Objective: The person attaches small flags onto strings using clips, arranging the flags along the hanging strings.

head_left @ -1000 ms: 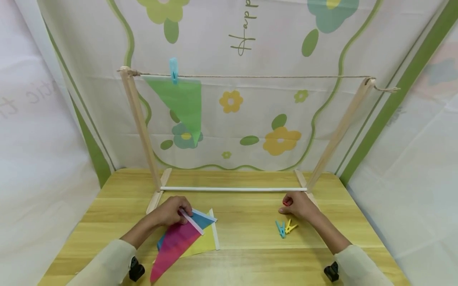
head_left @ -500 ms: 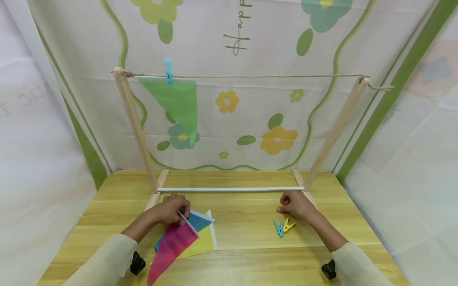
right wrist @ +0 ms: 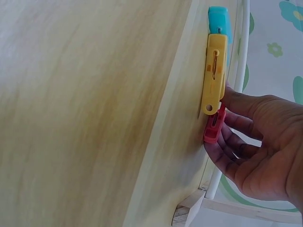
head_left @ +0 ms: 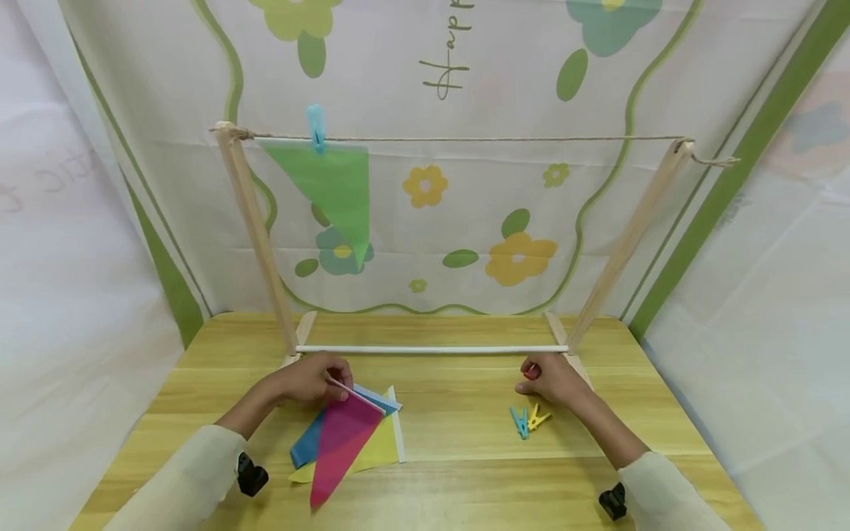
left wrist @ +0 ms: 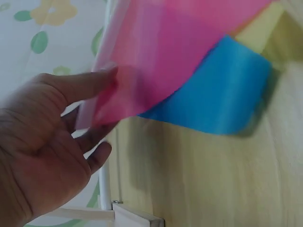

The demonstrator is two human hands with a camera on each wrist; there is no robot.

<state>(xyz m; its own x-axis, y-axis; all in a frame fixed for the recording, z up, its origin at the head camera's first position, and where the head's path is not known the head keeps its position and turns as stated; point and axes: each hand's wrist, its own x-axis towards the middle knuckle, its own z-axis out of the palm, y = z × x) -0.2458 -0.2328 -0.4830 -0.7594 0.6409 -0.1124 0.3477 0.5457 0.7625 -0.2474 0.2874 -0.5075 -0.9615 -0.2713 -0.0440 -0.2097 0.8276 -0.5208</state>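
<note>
"Pennant point(head_left: 348, 439), the pink one: where?"
"Over the blue pennant point(head_left: 307, 442), its white edge pinched in my left hand point(head_left: 312, 377); my right hand point(head_left: 554, 380) grips the red clothespin point(right wrist: 214, 128)."
"Risk?"
"Held near one end, it could twist, I'd judge, if my pinch slackens."

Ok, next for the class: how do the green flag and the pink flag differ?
The green flag hangs from the string, while the pink flag is lower, over the blue flag and yellow flag. A light-blue clip grips the green flag; the left hand pinches the pink flag. Both are triangular.
</note>
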